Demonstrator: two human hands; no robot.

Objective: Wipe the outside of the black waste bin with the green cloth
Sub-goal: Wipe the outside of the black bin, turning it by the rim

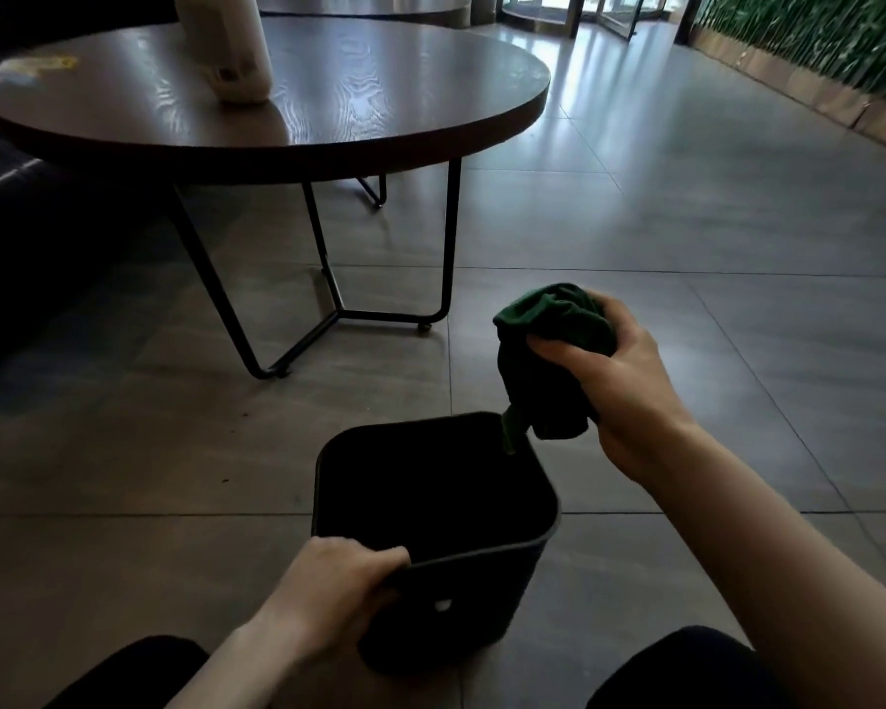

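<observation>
Black waste bin [461,580] stands upright on the tiled floor [686,237], betw. the person's knees, mouth open to the top. Inside looks dark; can't tell if anything lies at the bottom.

Left hand [328,591] grips the near rim of the bin: fingers [390,555] curled over the edge & closed on it, thumb side on the outer wall. A small pale spot shows on that near wall, just right of the left fingers.

Right hand [615,381] is up & beyond the bin's far right corner, fingers [553,350] closed round the green cloth [548,350], which is bunched into a wad. The bulk of the cloth sits left of and under those fingers; a thin tail hangs down from it & dips just over the bin's far rim, at the far right corner. Can't tell if the tail touches the rim. Rest of the cloth is clear of the bin's walls.

Well beyond both hands, to the left: round dark-wood worktop [379,94] on black wire legs, w/ a white container [226,48] standing on it; its top is cut off by the frame, contents not visible. Far right of the right fingers, a green plant wall [814,38] runs along the floor edge.
</observation>
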